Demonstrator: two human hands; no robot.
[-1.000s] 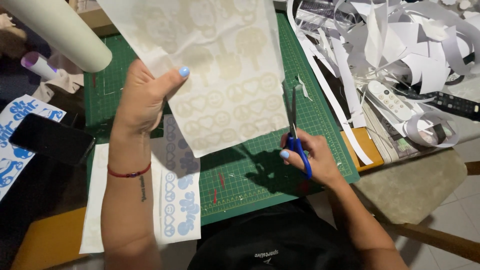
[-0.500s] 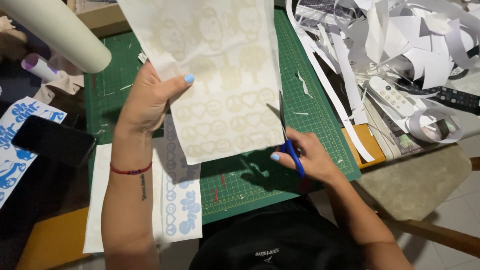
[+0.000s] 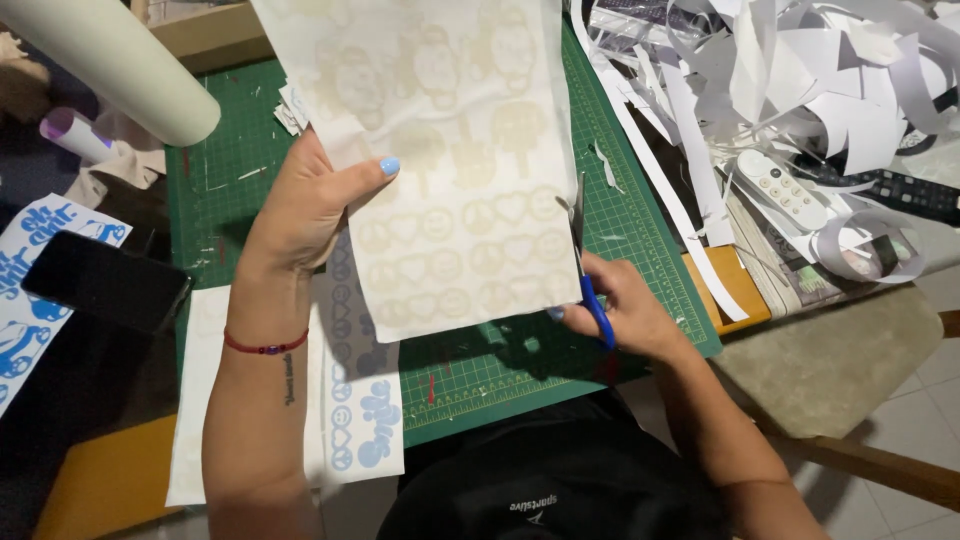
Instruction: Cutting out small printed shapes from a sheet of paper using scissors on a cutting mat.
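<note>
Head view: one sticker sheet (image 3: 450,190) (pale shapes), long axis toward 12 o'clock, pinched by left hand (image 3: 310,205); right hand (image 3: 615,315) grips one pair of blue-handled scissors (image 3: 585,260), blades pointing 12 o'clock at its right edge.

Green gridded cutting mat (image 3: 480,375) spread over an orange-brown tabletop (image 3: 95,485). At near left, white sheets of blue stickers (image 3: 365,400), partly on the mat. Further left, black phone (image 3: 105,282) atop another blue-printed sheet (image 3: 20,330). At far left, cream paper roll (image 3: 110,60). At right, heap of white paper scraps (image 3: 800,80) with white remote (image 3: 780,190) and black remote (image 3: 900,190).
</note>
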